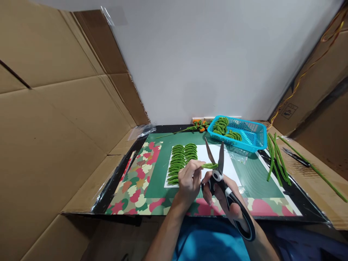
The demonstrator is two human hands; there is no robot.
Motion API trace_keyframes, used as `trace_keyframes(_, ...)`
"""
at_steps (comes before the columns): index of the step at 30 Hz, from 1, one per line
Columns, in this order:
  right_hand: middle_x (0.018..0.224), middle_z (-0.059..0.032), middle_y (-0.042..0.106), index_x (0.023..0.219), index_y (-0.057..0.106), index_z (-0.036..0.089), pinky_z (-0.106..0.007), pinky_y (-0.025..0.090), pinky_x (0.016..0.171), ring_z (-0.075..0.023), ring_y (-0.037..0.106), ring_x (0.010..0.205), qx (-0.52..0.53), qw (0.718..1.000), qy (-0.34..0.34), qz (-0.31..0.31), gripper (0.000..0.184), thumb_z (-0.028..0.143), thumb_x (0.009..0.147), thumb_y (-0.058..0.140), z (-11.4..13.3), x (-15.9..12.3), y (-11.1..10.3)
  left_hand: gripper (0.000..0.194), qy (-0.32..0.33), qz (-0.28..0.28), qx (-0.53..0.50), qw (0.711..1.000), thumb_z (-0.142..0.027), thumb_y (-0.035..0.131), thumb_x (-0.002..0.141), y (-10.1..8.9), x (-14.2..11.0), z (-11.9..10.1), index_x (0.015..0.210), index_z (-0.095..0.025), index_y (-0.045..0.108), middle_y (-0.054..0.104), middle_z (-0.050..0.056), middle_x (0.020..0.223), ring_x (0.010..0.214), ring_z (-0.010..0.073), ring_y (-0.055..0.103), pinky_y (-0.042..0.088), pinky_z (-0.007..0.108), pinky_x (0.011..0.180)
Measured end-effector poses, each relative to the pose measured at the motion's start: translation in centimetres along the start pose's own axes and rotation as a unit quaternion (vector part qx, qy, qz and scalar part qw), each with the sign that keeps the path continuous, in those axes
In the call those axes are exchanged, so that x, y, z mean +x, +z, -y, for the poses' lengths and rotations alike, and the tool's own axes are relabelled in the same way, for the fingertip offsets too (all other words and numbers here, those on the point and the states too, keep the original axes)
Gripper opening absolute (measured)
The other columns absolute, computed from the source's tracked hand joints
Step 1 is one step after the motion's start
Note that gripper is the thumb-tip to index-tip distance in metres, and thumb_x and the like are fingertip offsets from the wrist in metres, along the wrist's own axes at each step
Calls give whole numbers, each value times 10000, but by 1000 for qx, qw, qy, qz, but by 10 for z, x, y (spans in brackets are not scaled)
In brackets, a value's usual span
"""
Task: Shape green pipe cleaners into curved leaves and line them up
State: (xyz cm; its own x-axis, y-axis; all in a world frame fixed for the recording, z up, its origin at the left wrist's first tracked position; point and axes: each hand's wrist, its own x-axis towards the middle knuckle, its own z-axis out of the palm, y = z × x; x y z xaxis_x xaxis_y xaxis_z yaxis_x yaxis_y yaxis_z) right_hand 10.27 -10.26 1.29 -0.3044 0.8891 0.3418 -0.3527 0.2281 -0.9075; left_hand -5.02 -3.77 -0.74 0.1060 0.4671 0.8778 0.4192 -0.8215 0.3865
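My left hand (190, 177) pinches a short bent piece of fuzzy green pipe cleaner (208, 166) over a white sheet (208, 154). In my right hand (225, 199) is a pair of black-and-white scissors (231, 197), with their blades spread apart. The tip of the green piece reaches the scissors near the pivot; whether it lies between the blades I cannot tell. To the left of my hands, curved green pipe-cleaner pieces (176, 163) lie in two neat columns on the sheet, partly hidden by my left hand.
A blue plastic basket (251, 145) at the back right holds more green pieces (221, 126). Beside it lies an orange-and-green flower stem (199, 125). Long green pipe cleaners (277, 159) and a small dark-handled cutting tool (296, 156) lie at right. Cardboard walls (54, 127) flank the table.
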Motion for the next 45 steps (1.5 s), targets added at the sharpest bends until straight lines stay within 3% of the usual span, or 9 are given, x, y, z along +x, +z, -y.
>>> trace_keyframes(9, 791, -18, 536, 1179, 635, 197, -342, 409, 709, -200, 440, 724, 19, 999, 29, 7, 859, 937, 745, 662, 3, -3, -1, 173, 10, 20, 9, 1000, -240, 517, 1107, -2, 0, 2, 1088, -195, 683, 727, 38, 858, 754, 160, 699, 532, 257, 660)
trace_keyframes(13, 798, -4, 508, 1168, 622, 212, -324, 357, 675, -178, 377, 703, 41, 999, 28, 14, 809, 907, 760, 691, 0, -1, -1, 153, 9, 27, 11, 1000, -197, 512, 1101, -2, 0, 2, 1095, -192, 665, 723, 37, 870, 768, 153, 700, 525, 246, 661)
trace_keyframes(20, 800, -2, 516, 1111, 622, 216, -325, 349, 682, -180, 394, 714, 48, 998, 37, 18, 774, 903, 761, 694, 5, 1, -2, 136, 2, 36, 18, 999, -163, 525, 1083, -2, 0, 2, 1108, -198, 653, 727, 26, 883, 755, 141, 700, 515, 227, 633)
trace_keyframes(28, 817, -10, 516, 1126, 618, 206, -325, 345, 674, -185, 437, 719, 64, 998, -10, 6, 735, 869, 814, 678, -6, 3, -2, 141, 9, 33, 26, 999, -183, 520, 1084, 1, 1, 3, 1117, -200, 656, 708, 23, 867, 724, 146, 684, 524, 237, 635)
trace_keyframes(38, 858, -15, 488, 982, 579, 211, -314, 359, 681, -187, 415, 768, 33, 999, -24, 7, 651, 839, 838, 671, 3, 8, -4, 152, 32, 67, 48, 996, -173, 514, 1070, 0, 9, 7, 967, -205, 620, 667, 16, 790, 678, 148, 646, 481, 238, 607)
trace_keyframes(45, 816, 8, 477, 1054, 642, 185, -295, 321, 640, -152, 375, 712, 50, 999, 18, 1, 627, 753, 825, 774, -4, 7, -7, 105, 5, 69, 71, 995, -177, 558, 1019, 2, 8, 5, 936, -225, 601, 614, -13, 736, 581, 151, 564, 432, 260, 556)
